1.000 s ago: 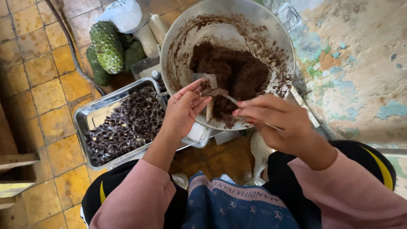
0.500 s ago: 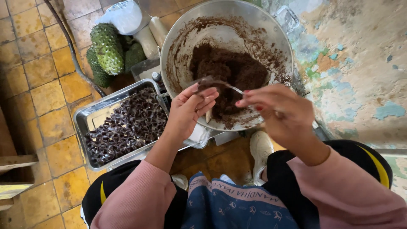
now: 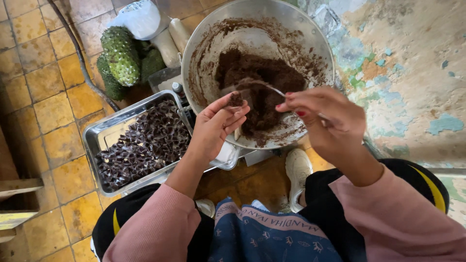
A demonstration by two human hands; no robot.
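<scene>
A large metal bowl (image 3: 310,36) holds a mound of dark brown paste (image 3: 259,77) and has smears up its wall. My right hand (image 3: 325,119) pinches a thin metal spoon (image 3: 264,85) whose tip reaches over the paste. My left hand (image 3: 218,123) is cupped just below the spoon tip, fingers curled around a small wrapper piece with a lump of the brown paste (image 3: 236,99) on it. Both hands hover over the bowl's near rim.
A steel tray (image 3: 92,140) at the left is filled with several small dark wrapped pieces (image 3: 145,143). Behind it lie two green spiky fruits (image 3: 120,56) and a white bag (image 3: 141,19). Yellow floor tiles (image 3: 43,106) lie left; a peeling painted surface (image 3: 412,58) is at right.
The spoon has lifted from the paste and swung left to my left hand, leaving a lump of paste in the cupped fingers. My right hand shifted slightly right.
</scene>
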